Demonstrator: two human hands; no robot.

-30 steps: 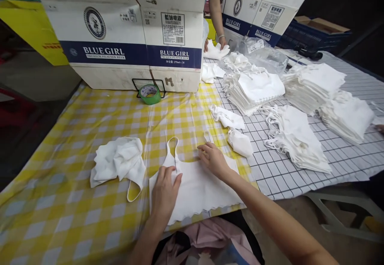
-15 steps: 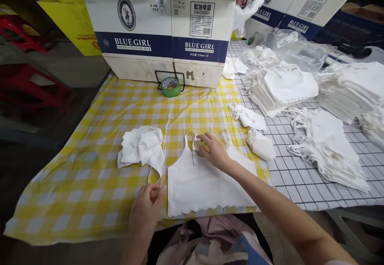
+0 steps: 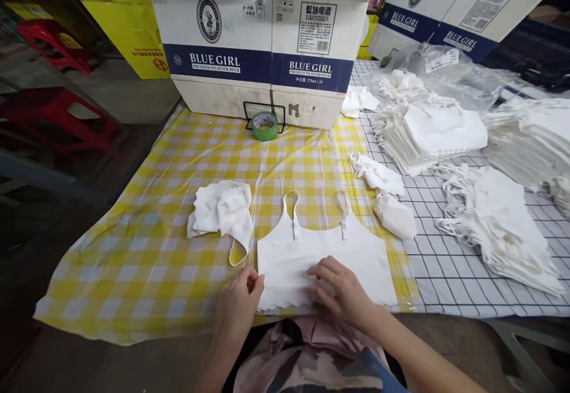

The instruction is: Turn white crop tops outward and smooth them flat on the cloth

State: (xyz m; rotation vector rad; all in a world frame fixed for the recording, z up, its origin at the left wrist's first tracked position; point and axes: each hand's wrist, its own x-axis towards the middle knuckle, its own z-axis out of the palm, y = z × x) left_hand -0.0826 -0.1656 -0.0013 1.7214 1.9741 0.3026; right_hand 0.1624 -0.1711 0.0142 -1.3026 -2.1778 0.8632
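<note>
A white camisole top point(image 3: 312, 250) lies flat on the yellow checked tablecloth point(image 3: 146, 250), straps pointing away from me. My left hand point(image 3: 240, 304) pinches its lower left corner at the scalloped hem. My right hand point(image 3: 342, 292) rests on the lower middle of the top, fingers curled and pressing the fabric. A crumpled white garment point(image 3: 221, 212) sits just left of the top.
A Blue Girl cardboard box point(image 3: 262, 43) stands at the back with a green tape roll point(image 3: 264, 126) before it. Two folded white pieces point(image 3: 383, 194) lie right of the top. Stacks of white tops point(image 3: 431, 135) cover the grid cloth at right. Red stools point(image 3: 53, 126) stand left.
My right hand left the straps and came down to the hem area. My left hand moved in and took the lower left corner. The top now lies smooth with both straps laid straight.
</note>
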